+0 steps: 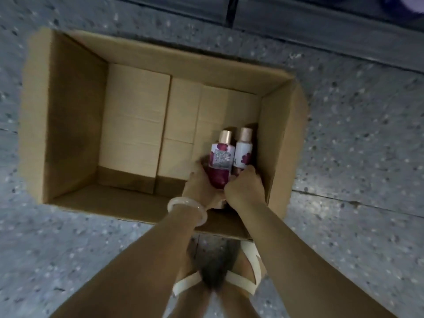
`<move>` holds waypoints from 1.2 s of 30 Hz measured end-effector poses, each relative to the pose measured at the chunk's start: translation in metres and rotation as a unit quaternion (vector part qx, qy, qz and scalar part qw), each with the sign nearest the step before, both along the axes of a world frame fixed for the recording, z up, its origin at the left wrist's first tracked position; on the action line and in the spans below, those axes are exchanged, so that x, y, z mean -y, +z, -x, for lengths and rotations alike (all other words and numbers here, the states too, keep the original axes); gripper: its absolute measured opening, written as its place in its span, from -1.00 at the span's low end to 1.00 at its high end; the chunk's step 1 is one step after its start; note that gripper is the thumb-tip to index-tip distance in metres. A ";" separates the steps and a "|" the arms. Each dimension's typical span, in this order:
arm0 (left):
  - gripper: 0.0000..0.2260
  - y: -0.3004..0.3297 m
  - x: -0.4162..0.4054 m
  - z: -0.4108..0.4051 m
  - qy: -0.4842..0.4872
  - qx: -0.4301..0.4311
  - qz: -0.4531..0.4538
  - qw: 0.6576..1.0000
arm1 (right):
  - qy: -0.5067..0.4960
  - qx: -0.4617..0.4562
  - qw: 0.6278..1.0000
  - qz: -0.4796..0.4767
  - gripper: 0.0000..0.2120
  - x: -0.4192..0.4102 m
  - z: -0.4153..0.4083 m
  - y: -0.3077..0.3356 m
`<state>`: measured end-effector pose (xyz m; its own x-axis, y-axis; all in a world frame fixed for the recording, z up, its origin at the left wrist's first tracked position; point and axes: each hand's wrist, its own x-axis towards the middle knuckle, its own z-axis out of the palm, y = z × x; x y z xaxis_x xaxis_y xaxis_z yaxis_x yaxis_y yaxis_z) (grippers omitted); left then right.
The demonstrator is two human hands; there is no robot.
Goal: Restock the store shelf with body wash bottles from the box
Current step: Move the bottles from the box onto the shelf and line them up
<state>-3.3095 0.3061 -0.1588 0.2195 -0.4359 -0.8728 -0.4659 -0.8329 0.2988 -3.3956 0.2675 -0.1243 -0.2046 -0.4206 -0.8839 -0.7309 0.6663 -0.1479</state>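
Inside box (68,106), both hands (203,187) clamped on 2 bottles (220,161), caps pointing away, long axes parallel.

Shop floor or stockroom aisle, by the look: speckled grey terrazzo floor (344,145), open cardboard shipping box (68,106) packed with plain cartons (135,111) and retail bottles (221,159), dark shelf base (321,24) along the far edge.

speckled grey floor (344,145), open cardboard box (68,111) on it
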 end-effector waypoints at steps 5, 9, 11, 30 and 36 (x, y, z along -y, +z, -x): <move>-0.46 -0.005 -0.002 -0.032 -0.093 0.017 -0.019 0.995 | 0.059 -0.006 0.998 0.011 -0.58 -0.002 -0.006 -0.013; -0.38 -0.009 0.001 -0.041 0.043 0.071 0.019 0.996 | 0.017 0.026 0.999 -0.008 -0.38 -0.002 -0.020 -0.024; -0.35 -0.013 0.006 -0.042 0.053 0.097 0.008 0.994 | -0.011 0.028 1.000 -0.002 -0.32 -0.003 -0.030 -0.028; -0.54 0.213 0.031 -0.047 0.230 0.044 0.160 0.959 | -0.105 0.163 0.964 0.181 -0.56 0.032 -0.013 0.173; -0.64 0.387 0.059 -0.015 0.190 0.036 0.245 0.950 | -0.189 0.180 0.926 0.271 -0.56 0.058 0.012 0.352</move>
